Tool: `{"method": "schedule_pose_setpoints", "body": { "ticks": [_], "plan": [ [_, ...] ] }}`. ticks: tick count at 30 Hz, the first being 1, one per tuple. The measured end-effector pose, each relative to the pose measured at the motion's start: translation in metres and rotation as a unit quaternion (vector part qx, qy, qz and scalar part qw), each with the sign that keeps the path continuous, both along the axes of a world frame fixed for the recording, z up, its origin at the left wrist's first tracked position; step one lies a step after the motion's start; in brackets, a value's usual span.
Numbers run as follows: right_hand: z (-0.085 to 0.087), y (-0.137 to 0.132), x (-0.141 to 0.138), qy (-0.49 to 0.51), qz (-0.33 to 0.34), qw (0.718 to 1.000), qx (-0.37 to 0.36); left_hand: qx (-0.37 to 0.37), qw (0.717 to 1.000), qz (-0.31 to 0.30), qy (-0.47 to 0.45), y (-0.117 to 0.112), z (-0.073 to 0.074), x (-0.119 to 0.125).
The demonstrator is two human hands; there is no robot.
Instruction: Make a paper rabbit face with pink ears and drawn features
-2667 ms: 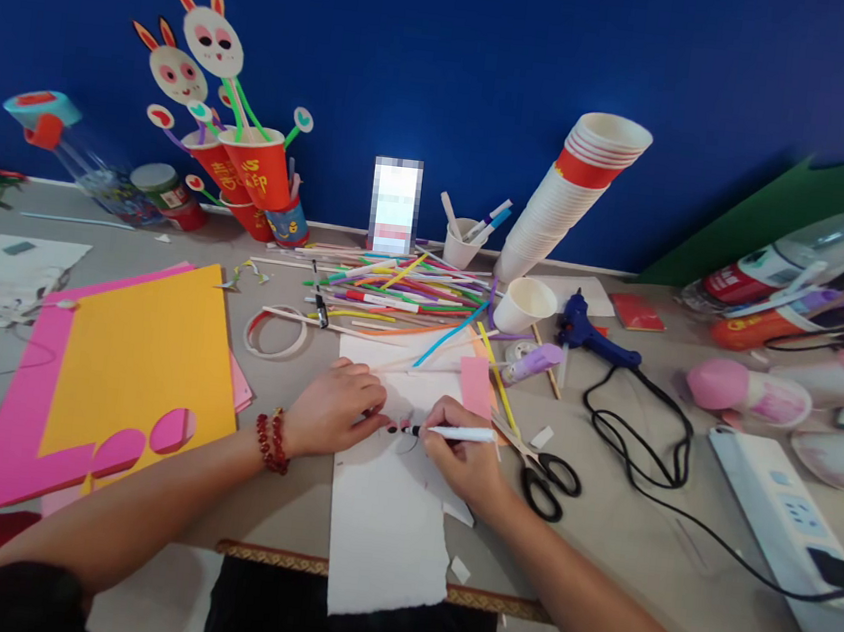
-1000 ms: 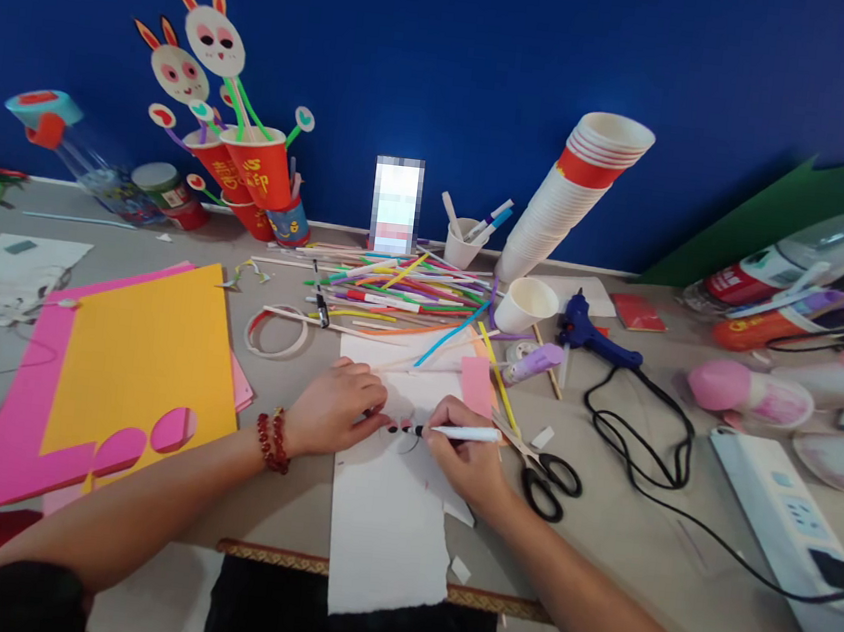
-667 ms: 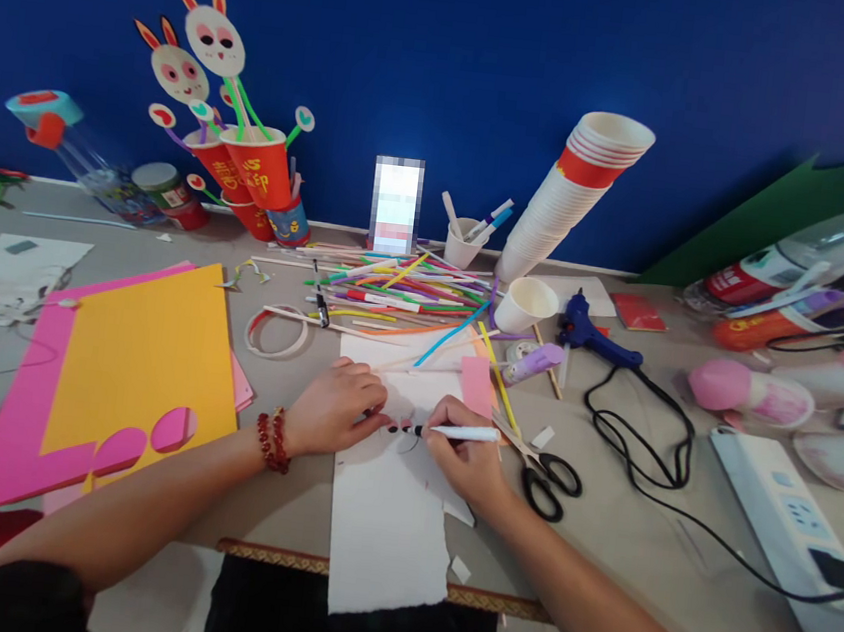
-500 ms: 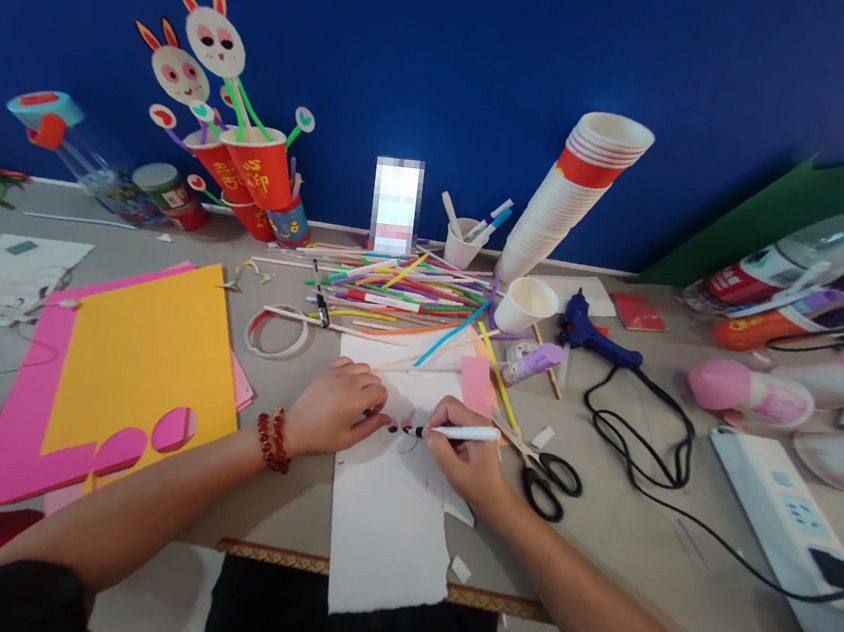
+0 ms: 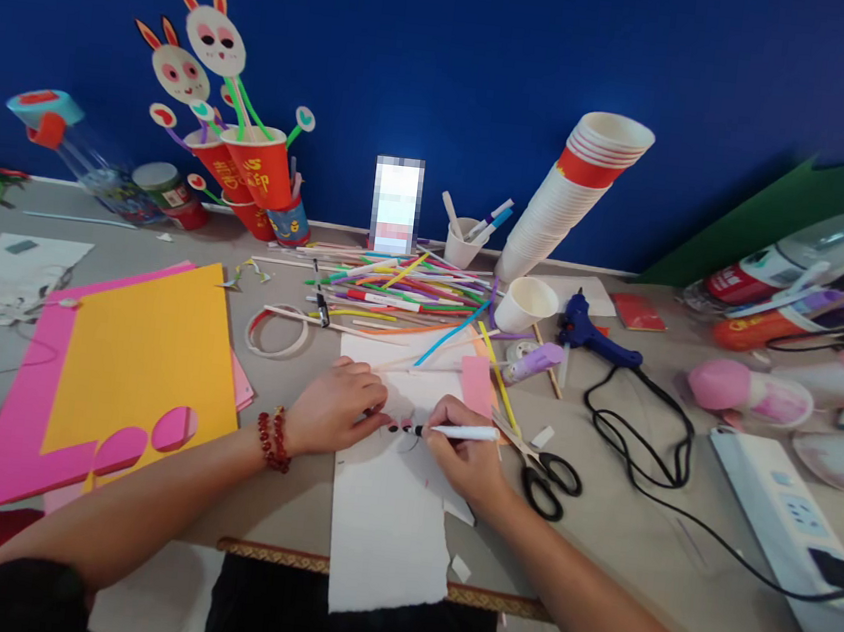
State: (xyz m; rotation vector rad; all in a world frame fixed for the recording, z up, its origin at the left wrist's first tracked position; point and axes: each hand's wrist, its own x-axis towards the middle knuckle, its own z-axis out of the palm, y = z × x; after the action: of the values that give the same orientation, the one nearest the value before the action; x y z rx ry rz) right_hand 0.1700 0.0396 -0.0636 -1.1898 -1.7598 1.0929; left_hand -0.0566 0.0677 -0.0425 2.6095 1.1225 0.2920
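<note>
My right hand (image 5: 464,451) grips a white marker (image 5: 466,432). The marker's dark tip touches the paper at the right one of two black eye marks with pinkish patches, on what looks like a pale round face (image 5: 406,439). Its outline is hard to make out against the white paper (image 5: 389,524) beneath. At the face's left edge, my left hand (image 5: 341,406) rests on the paper, thumb stretched out and apart from the bent fingers. A red bead bracelet circles that wrist. Black-handled scissors (image 5: 547,478) lie beside my right hand.
Coloured sticks (image 5: 395,288) lie heaped behind the paper. Yellow card (image 5: 146,357) over pink card is on the left. A blue glue gun (image 5: 593,334) with black cord and a white power strip (image 5: 783,535) occupy the right. Stacked paper cups (image 5: 561,210) lean at the back.
The marker tip has shifted very slightly at the right eye mark. Both hands otherwise stay in place.
</note>
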Motion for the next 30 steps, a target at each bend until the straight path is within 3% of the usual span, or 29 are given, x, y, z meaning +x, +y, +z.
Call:
{"method": "schedule_pose_setpoints", "body": {
  "ticks": [30],
  "plan": [
    [-0.0028, -0.0004, 0.0011, 0.003, -0.011, 1.000, 0.003, -0.004, 1.000, -0.003, -0.002, 0.0005, -0.0008, 0.0000]
  ]
}}
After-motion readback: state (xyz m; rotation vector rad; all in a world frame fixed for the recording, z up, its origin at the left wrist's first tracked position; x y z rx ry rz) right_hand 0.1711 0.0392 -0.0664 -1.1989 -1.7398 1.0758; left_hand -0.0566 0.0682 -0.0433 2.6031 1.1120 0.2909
